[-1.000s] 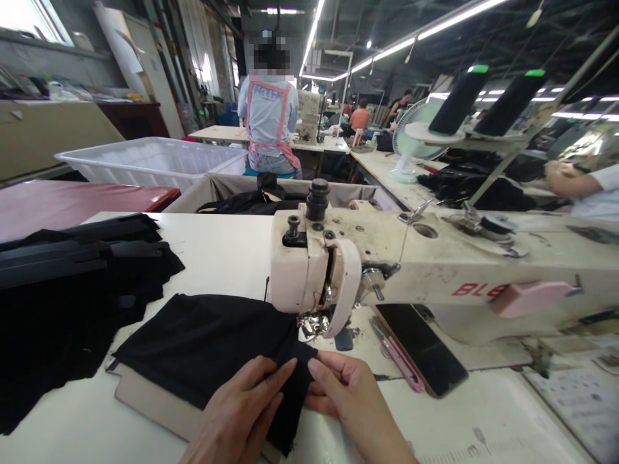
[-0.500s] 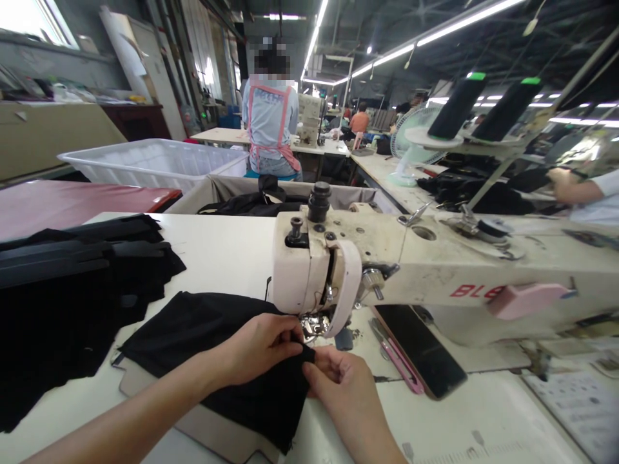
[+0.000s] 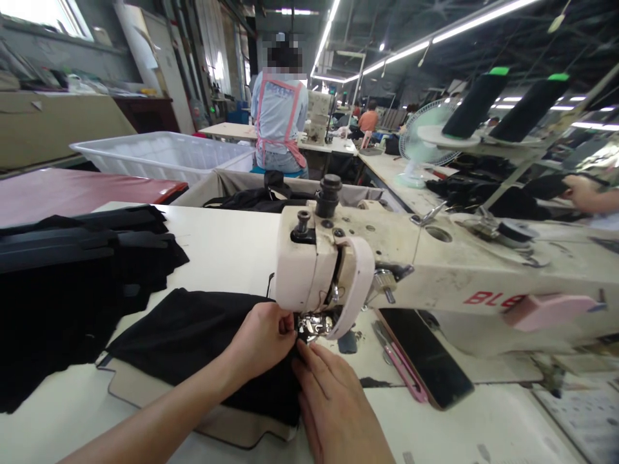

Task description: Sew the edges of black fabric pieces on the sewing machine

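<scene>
A black fabric piece [image 3: 193, 328] lies on the sewing table over a beige, dark-edged panel [image 3: 140, 390]. My left hand [image 3: 264, 338] is closed, its curled fingers pinching the black fabric just left of the presser foot [image 3: 315, 323]. My right hand [image 3: 333, 403] rests at the fabric's right edge, fingers stretched forward and pressing near the foot; its fingertips almost meet my left hand. The sewing machine [image 3: 300, 270] stands over both hands, and its head hides part of the stitching area.
Stacked black fabric pieces [image 3: 58, 290] lie at left. Right of the foot are pink-handled snips [image 3: 406, 374] and a phone [image 3: 428, 357]. Behind the machine is a cloth-lined bin [image 3: 227, 183] with black items. A co-worker [image 3: 280, 122] sits ahead; another person's hand [image 3: 583, 193] shows at right.
My right hand has gone from a pinch on the fabric corner to stretched fingers along its edge. The fabric has shifted slightly left, showing more beige panel. The camera view has turned slightly.
</scene>
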`<act>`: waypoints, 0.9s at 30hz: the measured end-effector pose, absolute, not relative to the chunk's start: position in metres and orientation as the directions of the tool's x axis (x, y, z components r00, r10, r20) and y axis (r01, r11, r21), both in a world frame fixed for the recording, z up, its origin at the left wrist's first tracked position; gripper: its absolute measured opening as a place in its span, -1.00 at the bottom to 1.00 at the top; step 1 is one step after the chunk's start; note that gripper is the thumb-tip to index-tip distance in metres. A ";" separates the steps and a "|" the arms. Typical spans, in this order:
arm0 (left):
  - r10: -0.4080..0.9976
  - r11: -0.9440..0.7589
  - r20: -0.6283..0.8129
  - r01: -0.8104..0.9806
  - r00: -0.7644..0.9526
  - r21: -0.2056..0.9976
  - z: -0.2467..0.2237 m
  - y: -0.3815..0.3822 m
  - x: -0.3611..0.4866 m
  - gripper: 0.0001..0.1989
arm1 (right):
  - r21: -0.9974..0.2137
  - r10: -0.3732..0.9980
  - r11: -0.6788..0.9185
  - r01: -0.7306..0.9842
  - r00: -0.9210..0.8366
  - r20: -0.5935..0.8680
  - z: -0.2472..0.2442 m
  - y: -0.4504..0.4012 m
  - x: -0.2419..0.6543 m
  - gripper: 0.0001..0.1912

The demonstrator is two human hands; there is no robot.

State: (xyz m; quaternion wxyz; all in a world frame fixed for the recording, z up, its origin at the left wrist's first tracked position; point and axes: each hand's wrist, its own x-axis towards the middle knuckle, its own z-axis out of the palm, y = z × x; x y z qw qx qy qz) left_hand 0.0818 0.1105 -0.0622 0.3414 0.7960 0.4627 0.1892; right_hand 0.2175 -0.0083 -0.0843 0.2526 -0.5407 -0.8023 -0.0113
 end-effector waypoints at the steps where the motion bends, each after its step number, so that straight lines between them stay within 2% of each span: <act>1: 0.875 -0.334 -0.011 0.618 0.485 0.712 -0.062 0.110 0.083 -0.86 | -0.257 0.878 0.416 0.872 -0.312 0.362 -0.079 -0.007 0.221 -0.59; 4: 0.893 -0.320 -0.005 0.641 0.451 0.698 -0.060 0.107 0.085 -0.86 | -0.288 0.915 0.391 0.874 -0.333 0.229 -0.069 -0.005 0.228 -0.56; 7: 0.909 -0.300 -0.003 0.659 0.417 0.690 -0.060 0.104 0.085 -0.85 | -0.273 0.919 0.388 0.880 -0.347 0.188 -0.071 -0.005 0.229 -0.49; 17: 0.940 -0.274 0.053 0.652 0.338 0.707 -0.064 0.103 0.089 -0.86 | -0.282 0.914 0.373 0.884 -0.299 0.273 -0.077 -0.001 0.229 -0.48; 21: 0.946 -0.274 0.086 0.629 0.313 0.728 -0.068 0.102 0.089 -0.87 | -0.285 0.901 0.407 0.868 -0.331 0.281 -0.077 0.000 0.232 -0.43; 27: 0.953 -0.272 0.136 0.561 0.271 0.782 -0.077 0.115 0.093 -0.83 | -0.229 0.869 0.440 0.868 -0.347 0.353 -0.082 0.002 0.236 -0.52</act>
